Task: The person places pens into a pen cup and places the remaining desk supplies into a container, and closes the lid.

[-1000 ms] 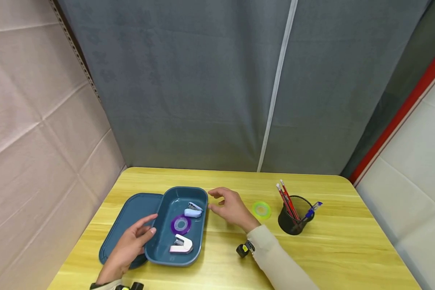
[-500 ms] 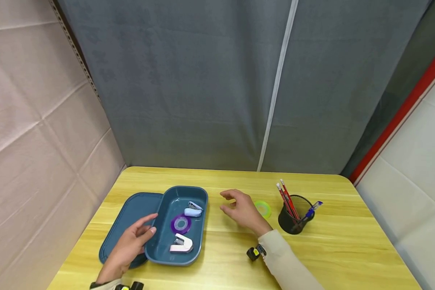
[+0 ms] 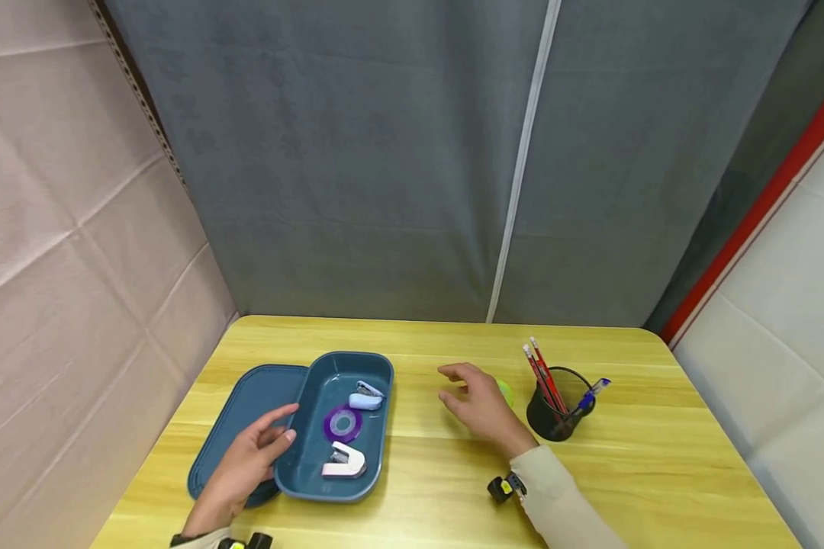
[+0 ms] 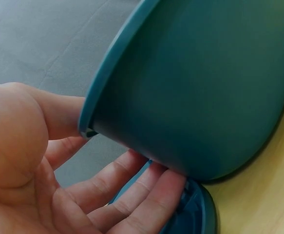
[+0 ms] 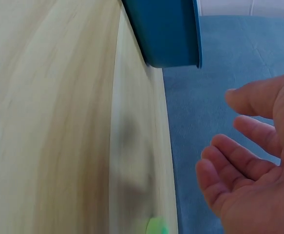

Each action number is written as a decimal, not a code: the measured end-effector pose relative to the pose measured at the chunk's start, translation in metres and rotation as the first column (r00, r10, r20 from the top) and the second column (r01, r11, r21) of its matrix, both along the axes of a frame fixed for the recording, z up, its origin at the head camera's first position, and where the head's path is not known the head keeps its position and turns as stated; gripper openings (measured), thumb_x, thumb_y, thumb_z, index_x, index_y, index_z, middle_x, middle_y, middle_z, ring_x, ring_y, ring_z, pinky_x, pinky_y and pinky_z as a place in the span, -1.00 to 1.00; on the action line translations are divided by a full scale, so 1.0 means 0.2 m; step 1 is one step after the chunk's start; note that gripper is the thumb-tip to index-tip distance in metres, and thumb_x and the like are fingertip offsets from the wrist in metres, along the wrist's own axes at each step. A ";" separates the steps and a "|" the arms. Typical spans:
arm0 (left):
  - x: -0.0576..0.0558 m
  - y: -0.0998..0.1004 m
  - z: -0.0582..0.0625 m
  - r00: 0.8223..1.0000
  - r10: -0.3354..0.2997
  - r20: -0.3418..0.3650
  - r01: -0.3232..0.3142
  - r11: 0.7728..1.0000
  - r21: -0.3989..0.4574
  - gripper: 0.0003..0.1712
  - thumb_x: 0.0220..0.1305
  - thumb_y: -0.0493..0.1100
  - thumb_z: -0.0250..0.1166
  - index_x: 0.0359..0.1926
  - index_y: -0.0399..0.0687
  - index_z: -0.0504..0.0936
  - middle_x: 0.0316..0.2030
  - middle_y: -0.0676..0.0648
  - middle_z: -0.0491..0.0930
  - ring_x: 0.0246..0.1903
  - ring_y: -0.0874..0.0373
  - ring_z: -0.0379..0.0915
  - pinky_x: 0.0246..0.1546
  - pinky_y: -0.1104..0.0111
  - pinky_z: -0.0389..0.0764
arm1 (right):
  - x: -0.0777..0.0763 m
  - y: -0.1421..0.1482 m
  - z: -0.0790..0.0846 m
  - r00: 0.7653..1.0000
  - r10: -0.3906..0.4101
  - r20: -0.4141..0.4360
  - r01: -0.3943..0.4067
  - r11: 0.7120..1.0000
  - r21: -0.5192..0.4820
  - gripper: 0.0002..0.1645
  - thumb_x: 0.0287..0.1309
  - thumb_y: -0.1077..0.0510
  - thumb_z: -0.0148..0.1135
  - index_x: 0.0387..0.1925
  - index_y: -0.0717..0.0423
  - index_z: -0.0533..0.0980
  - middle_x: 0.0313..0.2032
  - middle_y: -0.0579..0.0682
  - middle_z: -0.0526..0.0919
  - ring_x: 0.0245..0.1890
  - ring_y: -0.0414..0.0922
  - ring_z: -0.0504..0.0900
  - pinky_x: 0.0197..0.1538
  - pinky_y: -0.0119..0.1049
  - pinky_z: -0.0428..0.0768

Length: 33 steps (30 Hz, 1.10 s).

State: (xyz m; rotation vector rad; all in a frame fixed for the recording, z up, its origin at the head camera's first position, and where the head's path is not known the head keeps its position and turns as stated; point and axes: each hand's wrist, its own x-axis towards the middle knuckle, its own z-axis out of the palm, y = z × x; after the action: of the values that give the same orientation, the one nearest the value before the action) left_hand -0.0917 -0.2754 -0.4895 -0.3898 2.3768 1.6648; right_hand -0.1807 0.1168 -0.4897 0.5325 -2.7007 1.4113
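Observation:
A blue plastic box (image 3: 302, 488) stands on the table. Inside it lie a light-blue mini stapler (image 3: 365, 401), a purple roll of tape (image 3: 329, 427) and a white mini stapler (image 3: 344, 462). My left hand (image 3: 243, 465) holds the box's left side; in the left wrist view the thumb meets the rim and the fingertips touch the outer wall (image 4: 190, 97). My right hand (image 3: 484, 404) hovers over the table right of the box, fingers loosely bent, holding nothing. A green tape roll (image 3: 505, 392) is mostly hidden behind it; its edge (image 5: 156, 226) shows in the right wrist view.
The blue lid (image 3: 247, 404) lies left of the box, partly beneath it. A black mesh pen cup (image 3: 549, 423) with red pencils (image 3: 548, 381) and a blue pen (image 3: 593, 393) stands at the right. A grey curtain (image 3: 357, 168) hangs behind the table (image 3: 645, 457).
My right hand has moved right, away from the box, and now covers most of the green tape roll. The left hand and the box have stayed put.

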 end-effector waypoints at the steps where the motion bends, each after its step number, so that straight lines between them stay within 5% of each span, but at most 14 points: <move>1: 0.00 0.00 0.00 1.000 0.000 -0.003 0.000 1.000 0.001 -0.33 0.55 0.02 0.30 0.58 0.23 0.36 0.45 -0.33 0.43 0.25 -0.08 0.48 -0.15 0.18 0.69 | 0.00 0.01 0.00 1.000 -0.010 -0.001 0.010 1.000 0.001 -0.49 0.35 0.20 0.43 0.30 0.13 0.59 0.24 0.01 0.68 0.26 0.05 0.63 0.29 0.05 0.64; 14: -0.01 -0.01 -0.01 1.000 -0.001 0.019 0.001 1.000 0.029 -0.33 0.55 0.00 0.29 0.58 0.23 0.34 0.41 -0.27 0.47 0.13 0.00 0.48 -0.21 0.21 0.63 | 0.03 0.11 -0.05 0.989 -0.144 -0.044 0.146 0.989 0.039 -0.53 0.30 0.20 0.45 0.22 0.12 0.62 0.22 0.11 0.68 0.27 0.18 0.62 0.35 0.21 0.54; 25: -0.01 0.00 -0.02 1.000 0.002 0.006 -0.002 1.000 0.017 -0.33 0.55 0.00 0.29 0.58 0.21 0.35 0.44 -0.34 0.43 0.25 -0.11 0.49 -0.10 0.11 0.74 | 0.03 0.16 -0.12 0.969 -0.242 -0.039 0.245 0.963 0.111 -0.48 0.32 0.16 0.41 0.29 0.14 0.57 0.33 0.21 0.59 0.36 0.25 0.54 0.42 0.36 0.32; 33: 0.00 -0.01 -0.02 1.000 0.000 0.006 0.000 1.000 0.008 -0.33 0.54 0.04 0.30 0.58 0.22 0.35 0.45 -0.35 0.42 0.30 -0.16 0.47 -0.09 0.09 0.74 | 0.02 0.17 -0.14 0.969 -0.247 0.008 0.244 0.963 0.116 -0.37 0.32 0.15 0.39 0.38 0.15 0.50 0.39 0.25 0.50 0.37 0.26 0.50 0.42 0.27 0.42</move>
State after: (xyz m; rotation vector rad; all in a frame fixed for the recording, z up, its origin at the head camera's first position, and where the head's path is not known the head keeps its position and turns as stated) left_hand -0.0925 -0.2770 -0.4935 -0.3930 2.3649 1.6706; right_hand -0.1761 0.1502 -0.5185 0.1768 -2.7605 1.2125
